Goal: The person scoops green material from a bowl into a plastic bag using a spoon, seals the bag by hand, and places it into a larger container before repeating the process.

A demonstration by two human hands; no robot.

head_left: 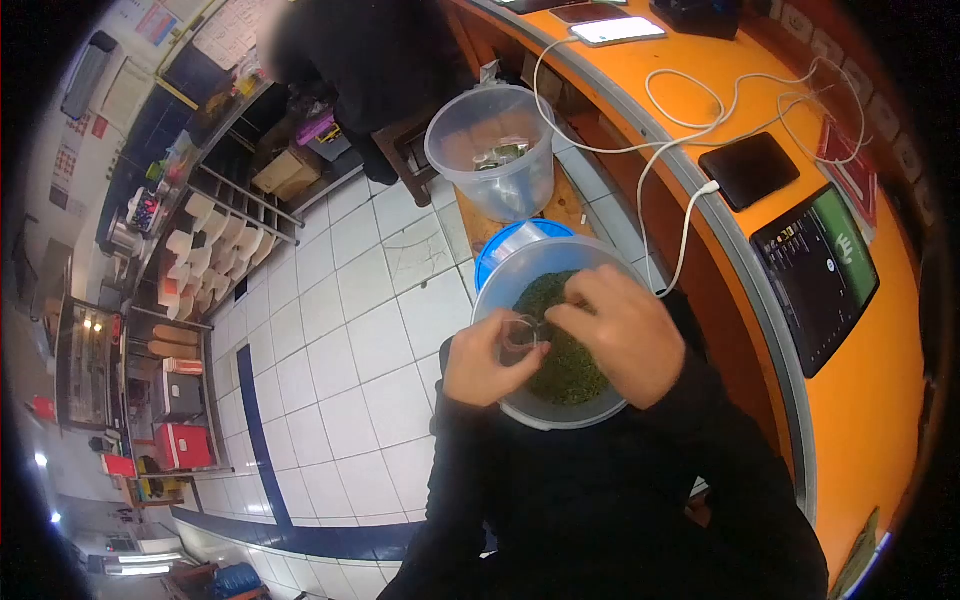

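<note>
A wide translucent tub (487, 300) sits at my lap, with finely chopped green herbs (570, 370) inside. Over its left side, my left hand (485, 365) is closed around a small clear plastic cup (520, 332). My right hand (625, 335) is just right of the cup, above the herbs, thumb and fingers pinched together. What lies between those fingertips is hidden. Part of a blue lid or rim (500, 245) shows behind the tub. Farther back, a larger clear bucket (455, 165) holds several small packed items that I cannot make out.
To my right runs an orange counter (740, 90) carrying a tablet (820, 280), a black phone (750, 170), a white phone (618, 32) and looping white cables. A person in dark clothes (385, 60) is beyond the bucket. Shelves with white containers (215, 245) line the left side of the tiled floor (320, 370).
</note>
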